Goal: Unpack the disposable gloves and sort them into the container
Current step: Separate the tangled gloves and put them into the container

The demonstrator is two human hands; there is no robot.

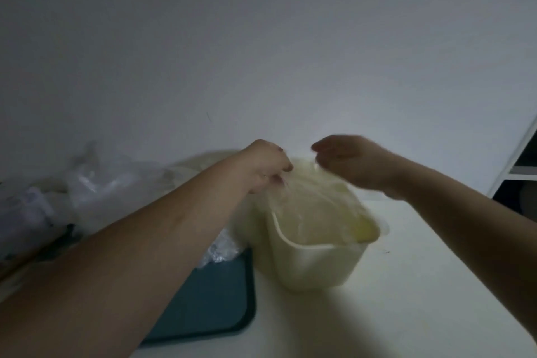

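The 2 hands are up above the container. The left hand (267, 166) has its fingers curled and pinches the edge of a thin clear glove (313, 197). The right hand (351, 163) is blurry. Its fingers bend down near the other edge of the glove, but I cannot tell if it holds it. The glove hangs from the hands down into the open top of the cream container (313, 264). The container stands on the white tabletop (421, 299). Just left of it lies a dark green tray (209, 299) with a bit of crumpled clear plastic (220, 250) at its far end. A pile of clear plastic bags (101, 180) sits further left by the wall.
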